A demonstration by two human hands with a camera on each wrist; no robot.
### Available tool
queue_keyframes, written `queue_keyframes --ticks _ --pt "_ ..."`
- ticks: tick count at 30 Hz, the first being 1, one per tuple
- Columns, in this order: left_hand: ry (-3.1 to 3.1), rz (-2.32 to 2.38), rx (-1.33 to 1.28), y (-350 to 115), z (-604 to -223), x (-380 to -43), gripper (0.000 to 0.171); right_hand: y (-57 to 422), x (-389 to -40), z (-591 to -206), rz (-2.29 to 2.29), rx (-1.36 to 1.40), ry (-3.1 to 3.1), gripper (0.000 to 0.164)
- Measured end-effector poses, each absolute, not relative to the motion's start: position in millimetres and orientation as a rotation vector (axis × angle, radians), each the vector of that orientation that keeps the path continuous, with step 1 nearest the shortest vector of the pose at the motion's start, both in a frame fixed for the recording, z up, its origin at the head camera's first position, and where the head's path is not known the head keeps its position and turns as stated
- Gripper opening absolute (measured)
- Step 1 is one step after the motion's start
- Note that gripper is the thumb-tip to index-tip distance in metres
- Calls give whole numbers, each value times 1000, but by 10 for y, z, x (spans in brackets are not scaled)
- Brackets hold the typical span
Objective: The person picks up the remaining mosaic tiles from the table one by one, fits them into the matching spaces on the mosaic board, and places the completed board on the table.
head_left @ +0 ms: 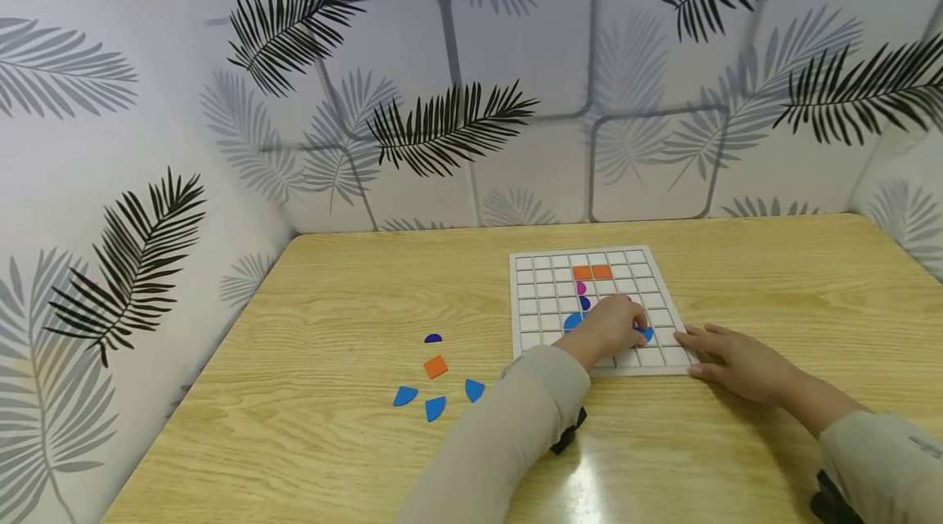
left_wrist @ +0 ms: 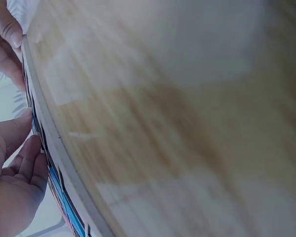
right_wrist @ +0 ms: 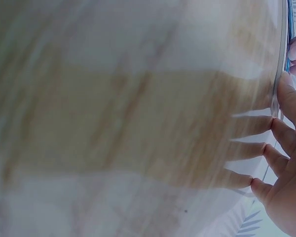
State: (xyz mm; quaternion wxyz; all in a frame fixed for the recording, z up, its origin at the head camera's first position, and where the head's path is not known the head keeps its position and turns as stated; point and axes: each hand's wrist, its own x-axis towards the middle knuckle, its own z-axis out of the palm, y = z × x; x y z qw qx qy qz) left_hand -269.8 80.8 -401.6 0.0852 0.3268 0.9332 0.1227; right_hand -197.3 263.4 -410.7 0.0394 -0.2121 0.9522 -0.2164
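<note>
A white grid board [head_left: 526, 292] lies on the table. My left hand [head_left: 606, 329] reaches over its lower part, thumb and fingertips pinching a blue quarter-circle piece [head_left: 645, 335]. In the left wrist view the thumb and curled fingers of the left hand [left_wrist: 15, 173] meet at the board's surface. My right hand [head_left: 740, 359] touches the board's lower right edge with fingers extended. On the board, two orange squares [head_left: 592, 272] sit near the top. Below them are a magenta half-circle [head_left: 581, 288], a dark blue half-circle [head_left: 585, 304] and a blue piece [head_left: 571, 322], partly hidden by the left hand.
Left of the board, loose on the wooden table [head_left: 331, 303], lie a dark blue half-circle [head_left: 433, 338], an orange square [head_left: 435, 367] and three blue quarter-circles [head_left: 435, 408]. A wall with a leaf pattern [head_left: 457, 131] rises behind the table's far edge.
</note>
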Motion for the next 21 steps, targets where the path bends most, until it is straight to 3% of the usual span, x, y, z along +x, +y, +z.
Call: queue_keyframes --ticks 13,21 --pt "2677 742 798 623 -3849 -2657 23 2632 -1972 -4116 -650 -656 2918 54" --pt "2621 817 825 459 -3770 -2630 21 2636 -1984 -4113 -635 -645 2918 53"
